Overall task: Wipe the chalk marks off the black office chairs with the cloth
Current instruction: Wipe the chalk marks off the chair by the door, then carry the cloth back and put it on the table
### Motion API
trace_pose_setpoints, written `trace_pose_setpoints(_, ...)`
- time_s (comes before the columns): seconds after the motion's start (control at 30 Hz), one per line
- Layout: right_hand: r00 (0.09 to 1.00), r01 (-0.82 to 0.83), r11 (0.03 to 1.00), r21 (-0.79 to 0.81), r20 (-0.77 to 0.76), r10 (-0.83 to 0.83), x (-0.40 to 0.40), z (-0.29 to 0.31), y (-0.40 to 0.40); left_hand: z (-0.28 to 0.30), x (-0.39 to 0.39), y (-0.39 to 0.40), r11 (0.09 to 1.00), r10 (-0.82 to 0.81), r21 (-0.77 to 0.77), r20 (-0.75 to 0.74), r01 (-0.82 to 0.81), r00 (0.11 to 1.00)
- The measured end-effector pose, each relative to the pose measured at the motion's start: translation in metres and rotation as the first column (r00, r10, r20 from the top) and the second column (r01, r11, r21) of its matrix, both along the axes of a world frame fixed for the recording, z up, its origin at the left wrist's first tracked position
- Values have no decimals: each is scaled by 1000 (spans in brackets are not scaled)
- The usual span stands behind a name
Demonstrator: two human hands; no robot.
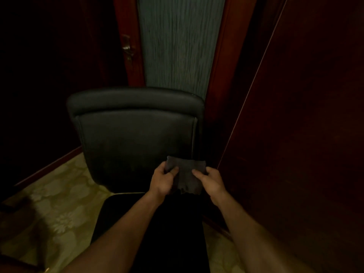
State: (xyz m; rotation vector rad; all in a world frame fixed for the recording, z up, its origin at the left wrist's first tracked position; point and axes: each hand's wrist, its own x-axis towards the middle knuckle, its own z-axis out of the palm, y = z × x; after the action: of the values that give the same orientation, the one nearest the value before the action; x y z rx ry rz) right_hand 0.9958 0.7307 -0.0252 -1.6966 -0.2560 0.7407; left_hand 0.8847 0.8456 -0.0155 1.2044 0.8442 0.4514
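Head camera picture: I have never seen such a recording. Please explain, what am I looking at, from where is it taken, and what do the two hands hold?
There is no machine here. A person wears one camera on the head, so you look forward and down along their own arms. The left hand and the right hand together hold a dark cloth, with thumbs on top. Behind it stands a black office chair; its seat lies below the arms. The floor has a pale flowered pattern. The picture is too dim to show chalk marks.

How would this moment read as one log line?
left hand: grips cloth | right hand: grips cloth | chair: untouched, no chalk visible
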Motion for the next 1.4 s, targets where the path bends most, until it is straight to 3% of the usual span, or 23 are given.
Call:
trace_pose_setpoints(0.2, 978, -1, 997, 81, 208, -16, -39, 71, -11, 61, -21, -6, 993, 35, -116, 140, -18, 990)
trace_pose_setpoints(0.37, 959, 38, 991, 130, 272, -72, -88, 114, -25, 109, -56, -5, 952, -109, -252, 247, 173, 963)
trace_pose_setpoints(0.6, 929, 73, 980, 184, 344, -134, -135, 161, -48, 161, -86, -17, 970, -204, -52, 352, 236, 914)
trace_pose_setpoints(0.7, 931, 135, 955, 263, 296, -213, -142, 189, -50, 185, -97, -20, 954, -282, 22, 407, 300, 869)
trace_pose_setpoints(0.8, 966, 102, 945, 310, 195, -168, -146, 215, -55, 208, -108, -21, 893, -395, -20, 445, 450, 803)
trace_pose_setpoints(0.9, 979, 54, 961, 271, 174, -104, -147, 231, -67, 217, -110, -21, 884, -431, 1, 389, 468, 814)
trace_pose_setpoints(1.0, 969, 4, 956, 292, 233, -76, -151, 247, -85, 229, -113, -26, 913, -408, 129, 305, 387, 860)
trace_pose_setpoints(1.13, 932, 12, 934, 357, 334, -140, -164, 258, -107, 236, -112, -43, 904, -425, 182, 290, 386, 858)
trace_pose_setpoints(1.4, 923, 123, 917, 379, 296, -247, -191, 253, -189, 239, -129, -120, 844, -520, 299, 256, 445, 815)
